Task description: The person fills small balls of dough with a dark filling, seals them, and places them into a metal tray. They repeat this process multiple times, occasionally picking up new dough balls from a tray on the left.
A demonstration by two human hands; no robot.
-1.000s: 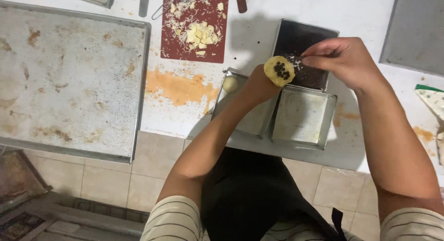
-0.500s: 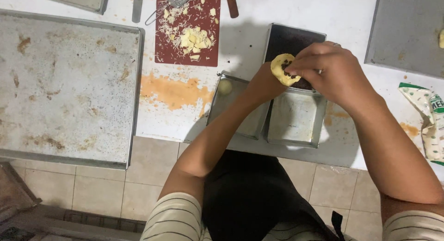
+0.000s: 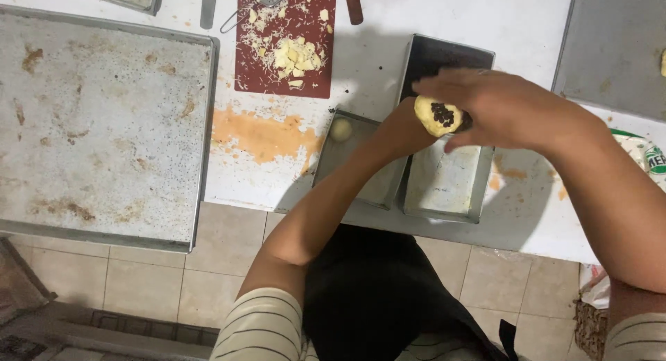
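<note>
While the left hand (image 3: 406, 129) cups a round pale-yellow dough piece topped with dark filling (image 3: 438, 116) above the rectangular metal loaf tins (image 3: 444, 187), the right hand (image 3: 506, 108) closes its grip over it. Farther off on the white worktop (image 3: 485, 21), a dark red cutting board with grated cheese (image 3: 284, 45) lies.

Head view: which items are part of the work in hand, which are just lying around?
In use: dough piece with dark filling, left hand, right hand, dark-filling tin.

Lying about: big baking tray, red board with cheese, small dough ball.
</note>
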